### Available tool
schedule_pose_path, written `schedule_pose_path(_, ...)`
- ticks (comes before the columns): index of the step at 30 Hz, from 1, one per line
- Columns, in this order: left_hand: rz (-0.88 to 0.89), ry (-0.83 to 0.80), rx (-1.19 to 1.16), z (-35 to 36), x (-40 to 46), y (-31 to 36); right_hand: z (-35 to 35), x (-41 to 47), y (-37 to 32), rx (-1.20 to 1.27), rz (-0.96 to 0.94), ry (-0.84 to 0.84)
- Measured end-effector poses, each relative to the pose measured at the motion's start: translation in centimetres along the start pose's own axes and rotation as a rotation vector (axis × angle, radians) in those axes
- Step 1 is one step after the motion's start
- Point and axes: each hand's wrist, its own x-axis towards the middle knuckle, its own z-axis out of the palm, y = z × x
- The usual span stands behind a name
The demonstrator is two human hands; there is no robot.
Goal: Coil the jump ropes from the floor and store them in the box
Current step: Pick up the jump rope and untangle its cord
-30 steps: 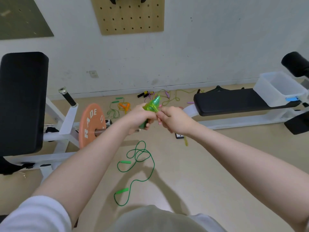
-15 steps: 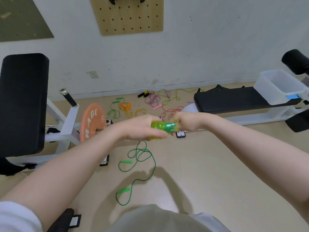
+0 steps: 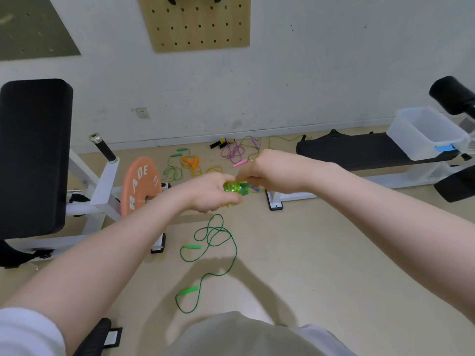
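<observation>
Head view, left to right: the left hand (image 3: 209,192) curls its fingers round the translucent green jump-rope handles (image 3: 235,188), which jut out past its knuckles toward the right hand (image 3: 272,173); that hand pinches at their far end. Below on the floor lies a loose green jump rope (image 3: 213,253). Far right, the clear plastic box (image 3: 424,133) sits on a black bench (image 3: 359,150).

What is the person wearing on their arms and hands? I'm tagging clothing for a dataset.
Both forearms are bare, and neither the left hand nor the right hand wears a glove. A white sleeve covers the left upper arm at the lower left corner. The right hand shows what may be a thin ring on one finger, too small to confirm. No watch or wristband shows.
</observation>
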Motion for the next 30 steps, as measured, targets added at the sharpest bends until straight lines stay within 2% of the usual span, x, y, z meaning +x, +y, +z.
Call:
schedule_pose_path(3,-0.006,-0.012,-0.093,0.9,0.2,-0.9,0.2,-0.1,0.1,0.06,-0.01,-0.04)
schedule_pose_path(7,0.07,0.046,-0.224,1.8,0.7,-1.0,0.4,-0.2,0.4,0.112,-0.022,-0.019)
schedule_pose_path(12,0.155,0.11,-0.386,2.1,0.9,-1.2,0.5,-1.7,0.7,0.508,0.057,0.146)
schedule_pose_path(14,0.188,0.184,-0.323,2.2,0.8,-1.0,0.6,-2.1,0.8,0.651,0.084,0.178)
schedule_pose_path(16,0.228,0.313,-0.115,2.3,0.9,-1.0,0.7,-2.3,0.8,0.716,0.079,0.169)
schedule_pose_path(19,0.248,0.47,0.185,2.7,1.0,-1.1,0.8,-2.5,0.5,0.668,0.059,0.106)
schedule_pose_path(22,0.193,0.567,0.365,2.8,0.8,-0.7,1.0,-2.6,0.5,0.64,0.062,0.051)
schedule_pose_path(26,0.19,0.655,0.394,3.0,0.5,0.1,1.0,-2.7,0.2,0.593,0.027,-0.04)
schedule_pose_path(28,0.163,0.651,0.379,3.3,0.7,0.3,1.2,-2.4,0.0,0.621,0.049,-0.076)
schedule_pose_path(30,0.136,0.621,0.239,3.5,0.8,0.7,1.3,-2.4,-0.1,0.739,0.105,-0.069)
